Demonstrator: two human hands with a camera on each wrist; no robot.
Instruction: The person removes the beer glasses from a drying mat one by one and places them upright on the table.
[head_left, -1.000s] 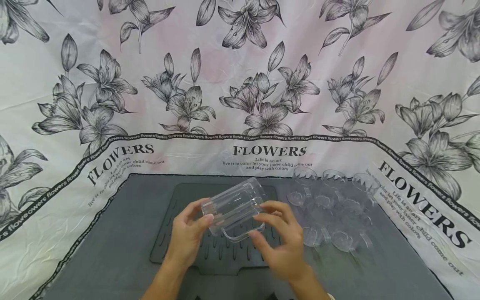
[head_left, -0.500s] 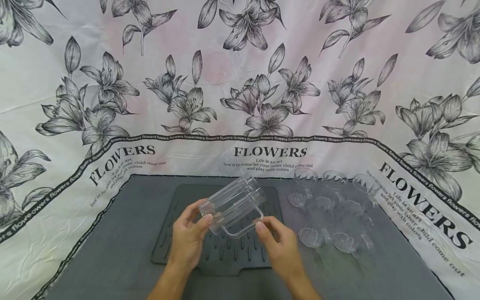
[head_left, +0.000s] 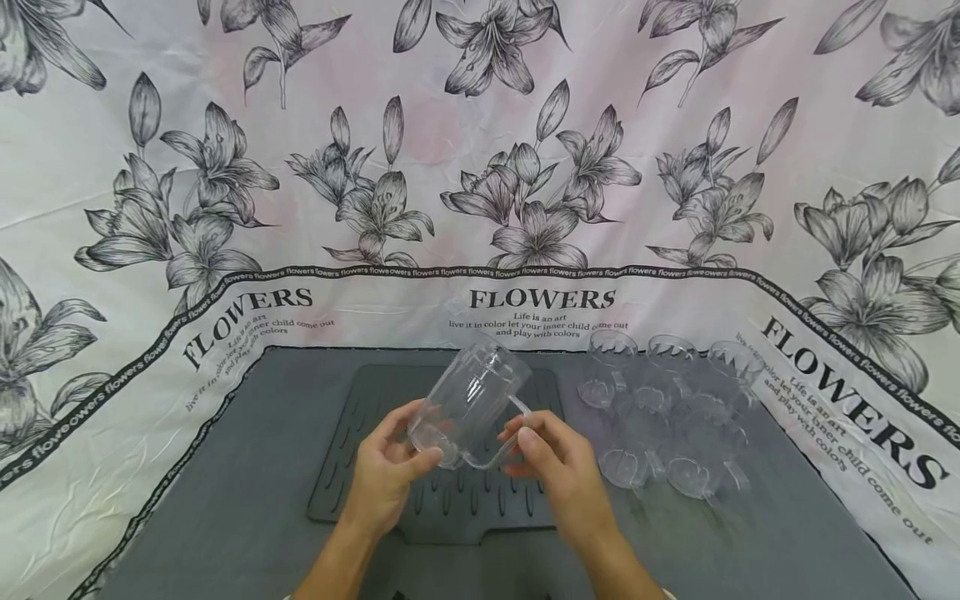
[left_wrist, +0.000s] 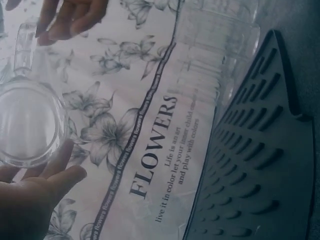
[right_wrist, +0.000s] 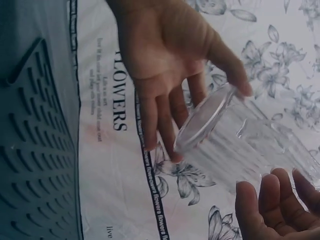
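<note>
A clear mug [head_left: 474,387] hangs tilted above the dark ridged mat, its base end at the lower left and its handle towards the lower right. My left hand [head_left: 388,458] grips the base end between thumb and fingers. On the other side, my right hand [head_left: 555,458] pinches the handle. The round base [left_wrist: 30,125] faces the camera in the left wrist view, with the left fingers under its edge. In the right wrist view the mug [right_wrist: 250,145] lies between the left hand [right_wrist: 165,60] above and the right fingertips [right_wrist: 270,195] below.
The ridged mat [head_left: 442,508] lies mid-table, beneath the hands. Several more clear mugs [head_left: 626,469] stand grouped on the grey table [head_left: 225,517], right of the mat. A floral cloth [head_left: 375,308] rises behind the table and along both sides.
My right hand has shifted from near the mug's upper end to a pinch on its handle. The mug has turned and now tilts more steeply, while my left hand keeps its base end.
</note>
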